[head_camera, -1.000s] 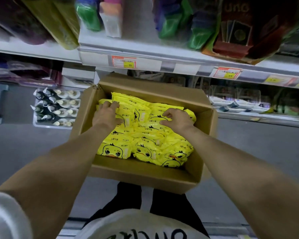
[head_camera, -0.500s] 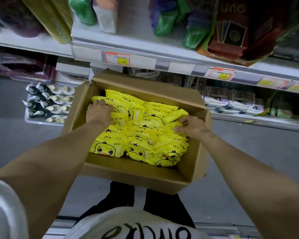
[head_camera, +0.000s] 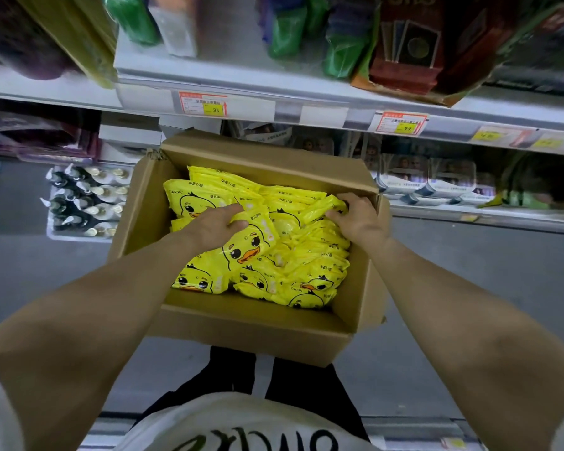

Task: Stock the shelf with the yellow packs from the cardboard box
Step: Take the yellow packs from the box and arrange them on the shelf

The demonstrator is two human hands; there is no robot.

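Note:
An open cardboard box (head_camera: 248,323) sits in front of me, filled with several yellow packs (head_camera: 310,255) printed with a duck face. My left hand (head_camera: 217,224) grips one yellow pack (head_camera: 248,244) near the middle of the pile, tilting it up so its duck print shows. My right hand (head_camera: 355,216) pinches another yellow pack (head_camera: 323,206) at the far right corner of the box. The shelf (head_camera: 306,92) with price tags runs just above the box.
The upper shelf carries green and purple bags and a brown display box (head_camera: 417,50). A white tray of dark bottles (head_camera: 85,200) stands left of the box on the grey floor. Boxed goods (head_camera: 437,180) fill the lower shelf at right.
The left hand moved from the box's left side to the middle and lifted a pack. The right hand shifted toward the far right corner and took hold of a pack.

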